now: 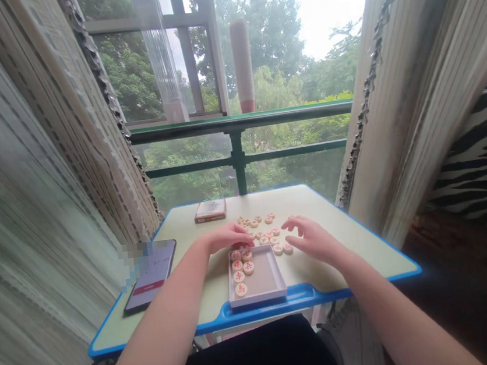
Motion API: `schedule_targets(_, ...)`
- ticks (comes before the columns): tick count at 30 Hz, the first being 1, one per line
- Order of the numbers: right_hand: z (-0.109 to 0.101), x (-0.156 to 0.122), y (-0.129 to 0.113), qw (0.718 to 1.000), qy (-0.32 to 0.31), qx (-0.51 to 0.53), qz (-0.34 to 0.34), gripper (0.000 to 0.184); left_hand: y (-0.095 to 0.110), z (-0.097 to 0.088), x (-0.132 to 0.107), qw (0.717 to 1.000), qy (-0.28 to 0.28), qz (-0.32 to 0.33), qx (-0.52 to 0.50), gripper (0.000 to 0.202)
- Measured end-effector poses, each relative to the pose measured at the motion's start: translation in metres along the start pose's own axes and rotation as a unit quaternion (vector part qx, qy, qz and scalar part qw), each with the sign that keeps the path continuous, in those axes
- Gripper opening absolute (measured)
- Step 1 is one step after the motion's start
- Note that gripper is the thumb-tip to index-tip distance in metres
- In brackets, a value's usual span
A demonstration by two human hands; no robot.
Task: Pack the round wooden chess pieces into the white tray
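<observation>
A shallow white box (278,272) lies near the front of the table. Several round Chinese chess pieces (239,277) with red characters stand in two columns along its left side. My left hand (230,237) reaches over the box's far left edge, its fingers drawn together and pointing down. Whatever lies between those fingertips is hidden. Beyond the box, more loose chess pieces (264,240) are scattered in a loose group. Right of that group my right hand (314,238) hovers with thumb and fingers apart, holding nothing, close to the nearest loose pieces (288,248).
At the table's (349,264) left edge lies a tablet (153,278) with a lit screen. A flat square box (210,211) sits toward the back. Behind the table runs a green railing (237,123), and curtains (362,104) hang on both sides.
</observation>
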State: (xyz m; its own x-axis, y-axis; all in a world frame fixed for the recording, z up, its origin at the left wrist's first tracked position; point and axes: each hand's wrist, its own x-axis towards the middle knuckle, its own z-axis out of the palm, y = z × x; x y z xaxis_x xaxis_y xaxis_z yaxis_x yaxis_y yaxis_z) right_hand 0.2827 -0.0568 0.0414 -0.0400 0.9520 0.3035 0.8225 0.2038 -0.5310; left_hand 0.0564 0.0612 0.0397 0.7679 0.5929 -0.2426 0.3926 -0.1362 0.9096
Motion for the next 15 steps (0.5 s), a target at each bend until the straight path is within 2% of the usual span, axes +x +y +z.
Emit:
schedule_targets(2,0.017,-0.012,0.011,0.999,0.033,-0.008,-0.005,0.030,0.000,0.002,-0.001,1.000,-0.004,-0.004,-0.004,0.030)
schedule_targets(5,0.029,-0.019,0.017,0.999,0.036,-0.030,-0.020,0.030,0.001,0.003,-0.002,1.000,-0.007,-0.012,-0.008,0.032)
schedule_targets(10,0.029,-0.017,0.012,0.998,0.006,-0.050,-0.027,0.022,-0.001,0.001,-0.001,0.999,-0.021,-0.012,-0.038,0.035)
schedule_targets(15,0.029,-0.014,0.013,0.998,0.047,-0.035,0.031,0.023,-0.004,-0.003,-0.002,0.998,-0.024,-0.010,-0.053,0.033)
